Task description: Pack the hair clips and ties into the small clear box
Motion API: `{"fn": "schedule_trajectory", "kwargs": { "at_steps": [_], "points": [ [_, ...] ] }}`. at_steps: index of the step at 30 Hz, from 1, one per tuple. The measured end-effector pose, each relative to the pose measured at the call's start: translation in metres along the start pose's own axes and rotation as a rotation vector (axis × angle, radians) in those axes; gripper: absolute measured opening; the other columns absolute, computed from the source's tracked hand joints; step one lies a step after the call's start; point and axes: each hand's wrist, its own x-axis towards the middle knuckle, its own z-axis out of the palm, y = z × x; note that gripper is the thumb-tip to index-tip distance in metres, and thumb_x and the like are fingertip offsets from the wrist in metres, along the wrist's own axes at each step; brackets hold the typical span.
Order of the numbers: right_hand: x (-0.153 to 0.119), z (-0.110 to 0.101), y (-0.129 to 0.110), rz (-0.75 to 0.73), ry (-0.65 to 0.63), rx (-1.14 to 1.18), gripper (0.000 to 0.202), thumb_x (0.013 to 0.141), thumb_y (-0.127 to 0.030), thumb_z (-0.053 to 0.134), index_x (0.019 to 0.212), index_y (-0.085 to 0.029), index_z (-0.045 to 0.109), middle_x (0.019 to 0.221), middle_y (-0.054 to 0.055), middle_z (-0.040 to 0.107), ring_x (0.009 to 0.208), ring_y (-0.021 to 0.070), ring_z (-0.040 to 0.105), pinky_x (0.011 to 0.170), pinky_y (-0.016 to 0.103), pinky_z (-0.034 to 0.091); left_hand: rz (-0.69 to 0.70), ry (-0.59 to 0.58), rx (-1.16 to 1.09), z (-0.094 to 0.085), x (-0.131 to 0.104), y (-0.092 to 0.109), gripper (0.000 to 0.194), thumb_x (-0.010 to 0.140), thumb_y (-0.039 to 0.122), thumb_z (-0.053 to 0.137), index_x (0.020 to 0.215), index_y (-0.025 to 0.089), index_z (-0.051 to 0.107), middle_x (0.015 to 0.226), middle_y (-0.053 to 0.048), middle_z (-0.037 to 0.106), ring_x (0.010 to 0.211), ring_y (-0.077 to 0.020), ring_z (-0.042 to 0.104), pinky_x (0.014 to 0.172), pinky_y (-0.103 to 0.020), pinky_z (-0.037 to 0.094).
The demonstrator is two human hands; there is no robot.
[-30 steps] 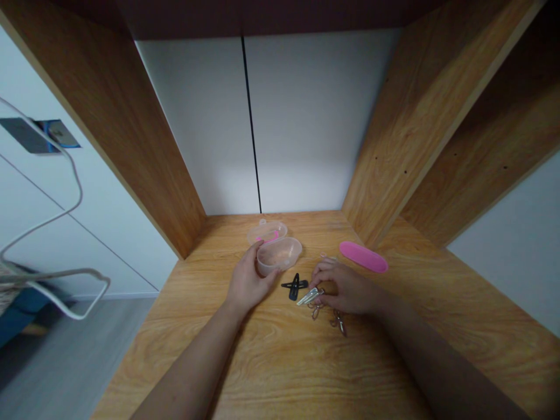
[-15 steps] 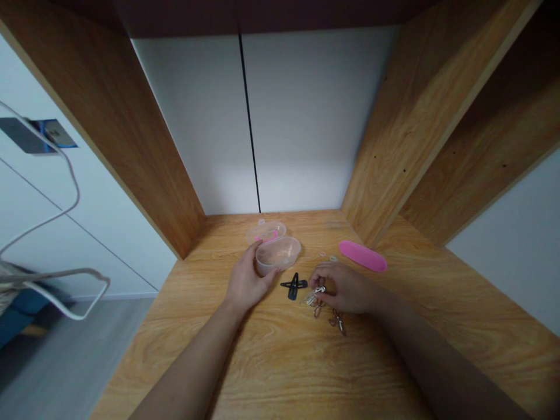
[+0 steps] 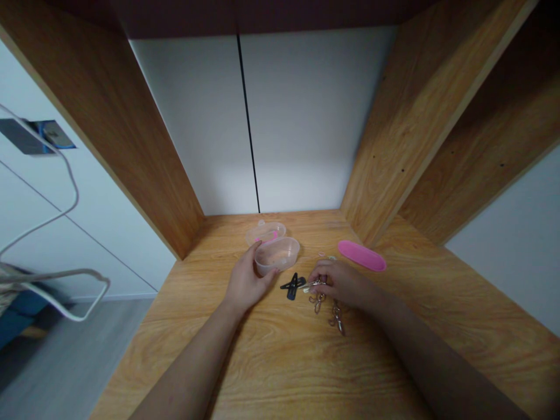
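Note:
My left hand [image 3: 248,281] grips the near-left side of a clear, rounded plastic case [image 3: 284,248], thumb in front and fingers behind. Its hinged lid [image 3: 251,234] lies open behind it, with bits of pink in it. Between my right hand's [image 3: 335,281] thumb and fingers is a metallic hair clip [image 3: 310,285], its tip pointing left. Two black snap hair clips [image 3: 291,289] lie crossed on the wood between my hands. Below the right hand, butterfly-like metal clips [image 3: 336,321] rest on the surface, partly under its shadow.
A long pink tray [image 3: 362,256] lies at the right, near the upright board [image 3: 385,192]. Two small rings [image 3: 322,254] lie behind my right hand. Wooden side panels and a white back wall [image 3: 301,134] enclose the tabletop [image 3: 280,373]. A white cable [image 3: 72,175] hangs at far left.
My right hand has lifted the metallic clip slightly and turned it, so it now lies more level, toward the black clips. My left hand stays on the case.

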Motion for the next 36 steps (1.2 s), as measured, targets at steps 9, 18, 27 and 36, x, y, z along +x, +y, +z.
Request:
{"fn": "schedule_trajectory", "kwargs": {
  "at_steps": [9,18,27,36],
  "points": [
    [-0.006,-0.004,-0.012,-0.026,-0.051,-0.009,0.013,0.082,-0.021,0.068,0.094,-0.020,0.074,0.090,0.005,0.074,0.080,0.0189,0.066,0.070,0.029,0.049,-0.003,-0.044,-0.018,0.002,0.000,-0.005,0.085,0.079,0.037,0.077,0.152,0.019,0.038,0.138,-0.017,0.062,0.126,-0.0334,0.061,0.105,-0.051,0.050],
    [-0.004,-0.003,-0.020,-0.111,0.052,-0.042,0.020,0.088,-0.031,0.068,0.105,-0.021,0.070,0.103,0.008,0.072,0.099,0.0242,0.064,0.090,0.040,0.049,0.016,-0.048,-0.038,0.003,0.000,-0.005,0.084,0.079,0.035,0.077,0.151,0.018,0.038,0.138,-0.016,0.062,0.125,-0.0310,0.062,0.107,-0.049,0.050],
    [0.006,0.015,-0.028,-0.246,0.023,-0.113,0.029,0.097,-0.024,0.056,0.122,-0.029,0.070,0.124,0.005,0.070,0.117,0.0253,0.057,0.102,0.045,0.041,0.036,-0.056,-0.050,0.002,0.000,-0.004,0.081,0.081,0.034,0.075,0.151,0.021,0.038,0.140,-0.014,0.061,0.127,-0.0300,0.061,0.108,-0.049,0.049],
    [0.004,0.006,-0.031,-0.236,0.005,-0.091,0.020,0.097,-0.028,0.061,0.111,-0.027,0.075,0.099,0.005,0.071,0.099,0.0222,0.060,0.089,0.039,0.043,0.025,-0.063,-0.035,0.000,0.000,-0.003,0.081,0.080,0.035,0.076,0.151,0.020,0.038,0.140,-0.014,0.061,0.127,-0.0304,0.061,0.107,-0.048,0.049]
  ]
}}
